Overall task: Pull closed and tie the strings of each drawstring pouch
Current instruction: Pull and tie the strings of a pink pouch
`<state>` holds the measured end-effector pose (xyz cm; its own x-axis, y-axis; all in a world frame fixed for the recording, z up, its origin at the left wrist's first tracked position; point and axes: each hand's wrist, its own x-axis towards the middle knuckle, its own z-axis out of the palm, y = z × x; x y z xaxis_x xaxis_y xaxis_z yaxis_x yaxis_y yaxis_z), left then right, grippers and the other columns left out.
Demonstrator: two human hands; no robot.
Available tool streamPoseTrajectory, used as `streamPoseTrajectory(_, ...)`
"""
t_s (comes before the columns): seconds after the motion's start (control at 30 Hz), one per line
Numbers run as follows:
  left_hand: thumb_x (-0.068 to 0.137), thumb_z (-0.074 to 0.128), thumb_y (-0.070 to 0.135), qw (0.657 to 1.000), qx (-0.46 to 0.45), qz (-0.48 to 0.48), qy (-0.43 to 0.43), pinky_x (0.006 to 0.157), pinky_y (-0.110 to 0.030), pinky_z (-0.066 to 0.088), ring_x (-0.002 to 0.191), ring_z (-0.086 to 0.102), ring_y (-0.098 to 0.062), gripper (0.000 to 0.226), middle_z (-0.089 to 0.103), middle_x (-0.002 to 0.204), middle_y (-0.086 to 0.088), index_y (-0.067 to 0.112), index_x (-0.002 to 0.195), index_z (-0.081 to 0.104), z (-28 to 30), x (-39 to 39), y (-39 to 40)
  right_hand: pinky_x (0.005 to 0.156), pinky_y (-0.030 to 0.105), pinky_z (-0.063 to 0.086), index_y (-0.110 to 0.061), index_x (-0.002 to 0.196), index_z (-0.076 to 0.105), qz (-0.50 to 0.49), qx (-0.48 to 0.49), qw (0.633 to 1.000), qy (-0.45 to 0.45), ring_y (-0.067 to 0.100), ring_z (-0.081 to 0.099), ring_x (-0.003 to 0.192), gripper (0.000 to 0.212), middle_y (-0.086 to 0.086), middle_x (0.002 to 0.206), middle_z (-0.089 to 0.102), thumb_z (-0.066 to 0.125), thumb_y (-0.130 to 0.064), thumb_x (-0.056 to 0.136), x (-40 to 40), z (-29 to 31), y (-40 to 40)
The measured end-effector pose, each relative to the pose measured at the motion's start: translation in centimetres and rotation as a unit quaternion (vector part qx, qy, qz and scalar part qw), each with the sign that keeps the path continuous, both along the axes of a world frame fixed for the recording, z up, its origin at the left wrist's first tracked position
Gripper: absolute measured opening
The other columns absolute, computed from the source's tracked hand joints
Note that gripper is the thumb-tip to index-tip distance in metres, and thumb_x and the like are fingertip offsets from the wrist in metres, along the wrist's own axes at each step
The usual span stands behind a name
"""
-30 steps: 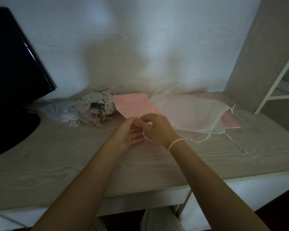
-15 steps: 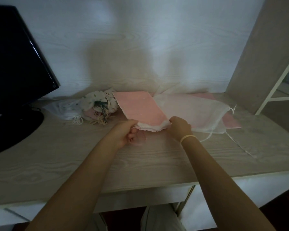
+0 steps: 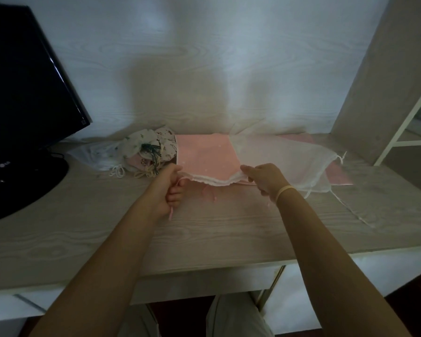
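Head view: a pink pouch is seen lying flat on the pale wood-grain worktop, near its back edge, with its whitish, slightly ruffled mouth turned toward the person. The mouth is stretched between the two hands. The left corner of the mouth is gripped by the left hand, whose fingers are curled into a fist around a thin pink string; the end of that string is seen hanging below the hand. The right corner of the mouth is pinched by the right hand, its fingers closed on the fabric edge; a pale band is worn on that wrist. A sheer white pouch is spread partly over the pink one on the right, its white cord trailing across the worktop. To the left, a bunched printed pouch is seen lying just beside the pink one. A dark monitor is placed at the far left.
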<state>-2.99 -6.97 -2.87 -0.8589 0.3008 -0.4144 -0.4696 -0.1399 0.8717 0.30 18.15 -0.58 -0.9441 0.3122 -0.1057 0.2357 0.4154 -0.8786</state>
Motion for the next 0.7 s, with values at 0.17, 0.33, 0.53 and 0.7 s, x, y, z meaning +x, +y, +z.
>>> streamPoseTrajectory(0.17, 0.089, 0.052, 0.042, 0.992, 0.119, 0.039, -0.027, 0.041, -0.018, 0.006, 0.030, 0.014, -0.007, 0.037, 0.018, 0.040, 0.008, 0.014, 0.064, 0.055, -0.4, 0.1, -0.7, 0.040, 0.016, 0.018, -0.016, 0.063, 0.047, -0.066, -0.282, 0.957, 0.033, 0.012, 0.017, 0.035, 0.030, -0.004, 0.042, 0.023, 0.068, -0.021, 0.085, -0.7, -1.2, 1.1)
streamPoseTrajectory(0.33, 0.100, 0.046, 0.024, 0.965, 0.175, 0.191, -0.030, 0.031, -0.016, 0.010, 0.026, 0.015, -0.004, 0.031, 0.021, 0.035, 0.010, 0.016, 0.070, 0.046, -1.3, 0.3, 0.1, 0.035, 0.017, 0.020, -0.012, 0.068, 0.044, -0.185, -0.382, 0.902, 0.082, 0.010, 0.023, 0.028, 0.030, -0.003, 0.036, 0.024, 0.058, -0.017, 0.093, -0.7, -1.7, 0.6)
streamPoseTrajectory(0.53, 0.100, 0.042, 0.014, 0.921, 0.183, 0.338, -0.062, 0.030, -0.016, 0.009, 0.024, 0.013, -0.005, 0.035, 0.018, 0.030, 0.009, 0.017, 0.066, 0.035, -0.8, -0.8, -0.6, 0.030, 0.013, 0.027, -0.005, 0.095, 0.054, -0.242, -0.279, 0.924, 0.103, 0.018, 0.034, 0.047, 0.014, 0.003, 0.063, 0.036, 0.043, -0.013, 0.097, -1.0, -1.8, 1.7)
streamPoseTrajectory(0.7, 0.099, 0.043, 0.013, 0.920, 0.166, 0.346, -0.078, 0.030, -0.016, 0.008, 0.023, 0.011, -0.006, 0.037, 0.016, 0.029, 0.008, 0.017, 0.064, 0.034, -0.7, -1.1, -1.1, 0.044, 0.025, 0.036, -0.012, 0.081, 0.043, -0.273, -0.299, 0.909, 0.097, 0.013, 0.038, 0.047, 0.019, 0.000, 0.062, 0.040, 0.052, -0.022, 0.095, -0.5, -2.2, 2.6)
